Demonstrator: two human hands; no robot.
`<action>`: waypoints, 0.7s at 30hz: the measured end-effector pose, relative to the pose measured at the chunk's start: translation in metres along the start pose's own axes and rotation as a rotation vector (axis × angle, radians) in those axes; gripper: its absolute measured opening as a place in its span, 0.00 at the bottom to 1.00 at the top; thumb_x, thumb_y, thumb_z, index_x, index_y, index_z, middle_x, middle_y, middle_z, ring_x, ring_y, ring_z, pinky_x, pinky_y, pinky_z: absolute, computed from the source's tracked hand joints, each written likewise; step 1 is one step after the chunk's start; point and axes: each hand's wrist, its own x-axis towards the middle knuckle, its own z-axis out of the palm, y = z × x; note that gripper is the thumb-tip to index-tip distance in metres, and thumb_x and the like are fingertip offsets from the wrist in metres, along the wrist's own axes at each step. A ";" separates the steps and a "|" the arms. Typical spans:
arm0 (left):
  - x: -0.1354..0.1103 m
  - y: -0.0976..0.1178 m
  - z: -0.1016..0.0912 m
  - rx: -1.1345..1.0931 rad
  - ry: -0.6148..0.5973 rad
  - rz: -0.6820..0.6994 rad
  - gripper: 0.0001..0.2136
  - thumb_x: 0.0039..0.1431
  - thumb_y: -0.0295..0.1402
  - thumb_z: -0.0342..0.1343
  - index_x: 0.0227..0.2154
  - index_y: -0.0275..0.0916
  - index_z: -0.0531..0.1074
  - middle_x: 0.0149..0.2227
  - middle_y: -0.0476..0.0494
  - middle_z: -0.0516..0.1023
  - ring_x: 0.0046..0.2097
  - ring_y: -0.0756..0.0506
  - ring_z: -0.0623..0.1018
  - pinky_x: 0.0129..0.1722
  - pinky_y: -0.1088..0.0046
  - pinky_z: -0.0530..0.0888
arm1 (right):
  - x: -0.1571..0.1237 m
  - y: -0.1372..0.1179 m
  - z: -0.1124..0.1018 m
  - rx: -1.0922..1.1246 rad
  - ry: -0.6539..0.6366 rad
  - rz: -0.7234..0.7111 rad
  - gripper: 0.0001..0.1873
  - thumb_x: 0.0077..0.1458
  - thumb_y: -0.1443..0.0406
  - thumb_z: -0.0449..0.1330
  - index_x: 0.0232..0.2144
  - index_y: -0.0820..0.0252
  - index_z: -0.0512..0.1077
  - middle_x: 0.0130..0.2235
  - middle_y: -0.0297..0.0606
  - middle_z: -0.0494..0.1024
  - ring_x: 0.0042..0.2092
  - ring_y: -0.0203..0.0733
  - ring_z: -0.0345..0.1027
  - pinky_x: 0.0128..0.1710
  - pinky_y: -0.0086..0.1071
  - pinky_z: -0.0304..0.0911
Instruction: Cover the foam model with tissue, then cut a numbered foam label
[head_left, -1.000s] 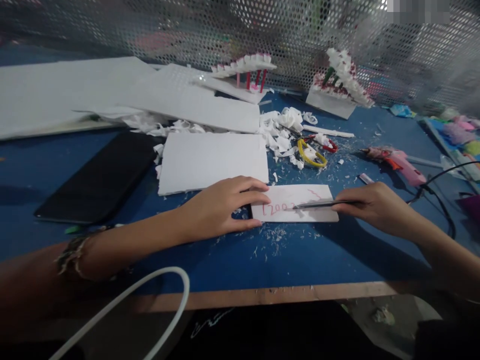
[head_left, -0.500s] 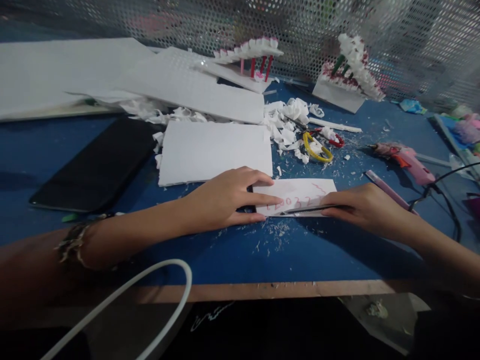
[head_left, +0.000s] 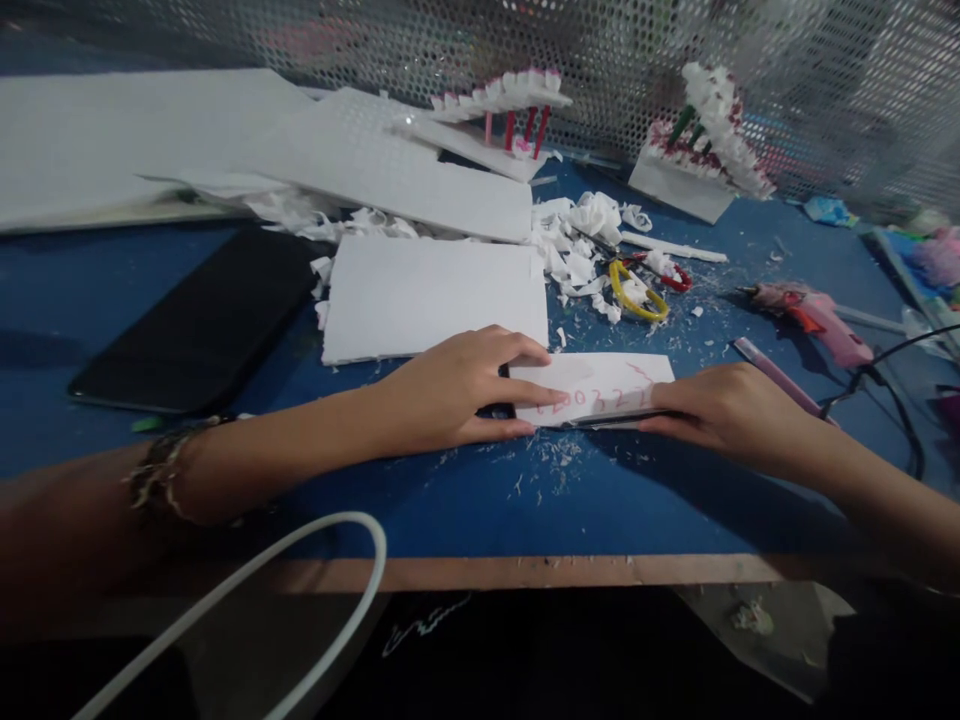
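A small white foam board piece (head_left: pixel 596 372) with red handwritten digits lies on the blue table. My left hand (head_left: pixel 480 385) spans its left end, thumb at the near edge, index finger by the far edge and another finger pressed on top. Something dark shows between these fingers. In my right hand (head_left: pixel 724 400) a thin dark cutter blade (head_left: pixel 600 421) is pinched, pointing left along the board's near edge. The fingers hide its rear end. White crumbs (head_left: pixel 559 455) are scattered just in front of the board.
A larger white board piece (head_left: pixel 435 300) lies behind my left hand, a black phone-like slab (head_left: pixel 199 325) to its left. White scraps (head_left: pixel 577 255) surround yellow-and-red-handled scissors (head_left: pixel 637 292). At right sits a pink glue gun (head_left: pixel 814 318) with a cable. A white cable (head_left: pixel 367 590) loops in front.
The blade has come down against the board's near edge and lies flatter along it, with my right hand slightly left. My left hand stays on the board. The whole view shifted slightly.
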 end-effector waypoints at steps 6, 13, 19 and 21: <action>0.001 0.001 -0.002 0.010 -0.013 -0.015 0.15 0.65 0.39 0.53 0.53 0.49 0.73 0.56 0.38 0.72 0.51 0.41 0.73 0.50 0.64 0.70 | 0.000 0.001 0.000 -0.048 0.161 -0.007 0.28 0.65 0.50 0.45 0.29 0.60 0.76 0.22 0.36 0.75 0.23 0.34 0.64 0.26 0.29 0.47; 0.001 0.001 -0.001 0.024 -0.018 -0.001 0.15 0.66 0.39 0.52 0.53 0.48 0.73 0.55 0.36 0.72 0.52 0.40 0.73 0.50 0.63 0.70 | -0.001 0.005 -0.004 -0.176 0.180 -0.107 0.26 0.66 0.53 0.46 0.26 0.58 0.74 0.19 0.33 0.72 0.21 0.35 0.59 0.26 0.30 0.47; -0.001 0.000 0.000 0.011 0.005 0.006 0.15 0.65 0.39 0.52 0.52 0.47 0.74 0.55 0.36 0.72 0.51 0.39 0.73 0.49 0.62 0.71 | 0.000 0.004 -0.007 -0.298 0.127 -0.233 0.27 0.68 0.55 0.41 0.27 0.57 0.73 0.18 0.33 0.69 0.19 0.37 0.57 0.25 0.33 0.43; -0.001 0.001 0.000 0.017 0.008 0.015 0.15 0.65 0.39 0.52 0.53 0.46 0.74 0.55 0.35 0.72 0.51 0.39 0.74 0.48 0.61 0.72 | -0.001 0.006 -0.008 -0.295 0.135 -0.230 0.26 0.68 0.55 0.41 0.30 0.57 0.74 0.18 0.33 0.70 0.19 0.37 0.57 0.25 0.32 0.44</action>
